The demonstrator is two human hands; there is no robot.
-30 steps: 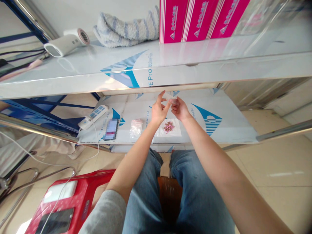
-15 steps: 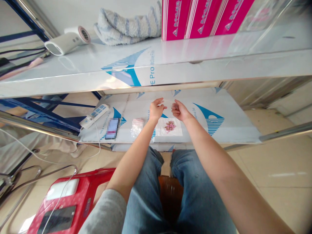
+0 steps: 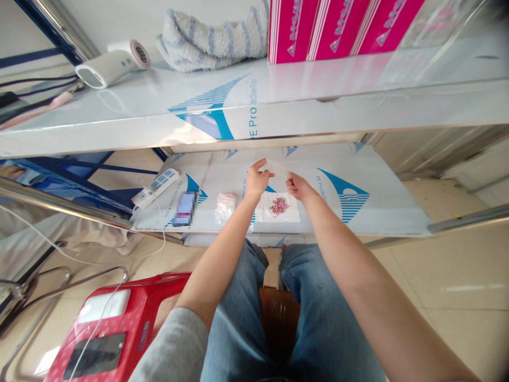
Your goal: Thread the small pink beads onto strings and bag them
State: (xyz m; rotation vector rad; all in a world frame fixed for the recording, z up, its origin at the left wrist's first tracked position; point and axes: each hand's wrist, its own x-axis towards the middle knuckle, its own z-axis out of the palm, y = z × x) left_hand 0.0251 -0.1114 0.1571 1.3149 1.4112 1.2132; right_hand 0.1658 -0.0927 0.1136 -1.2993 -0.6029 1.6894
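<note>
Over the lower shelf (image 3: 382, 180), my left hand (image 3: 258, 178) has its thumb and index finger apart, with a faint clear film beside the fingertips. My right hand (image 3: 298, 187) is to its right, fingers curled together in a pinch; what they hold is too small or transparent to name. Below both hands a pile of small pink beads (image 3: 279, 207) lies on a clear plastic sheet or bag (image 3: 293, 213). Left of my left forearm is a bundle of clear small bags (image 3: 225, 208) with pink tops.
A phone (image 3: 185, 208) and a white power strip (image 3: 156, 188) lie at the shelf's left. The upper shelf (image 3: 310, 114) carries a hair dryer (image 3: 107, 69), a striped towel (image 3: 214, 42) and pink boxes (image 3: 294, 32). A red stool (image 3: 135, 313) stands lower left.
My right hand has moved slightly right and down, away from my left hand, and its fingers are more closed. The view has shifted a little. The beads and bags look the same.
</note>
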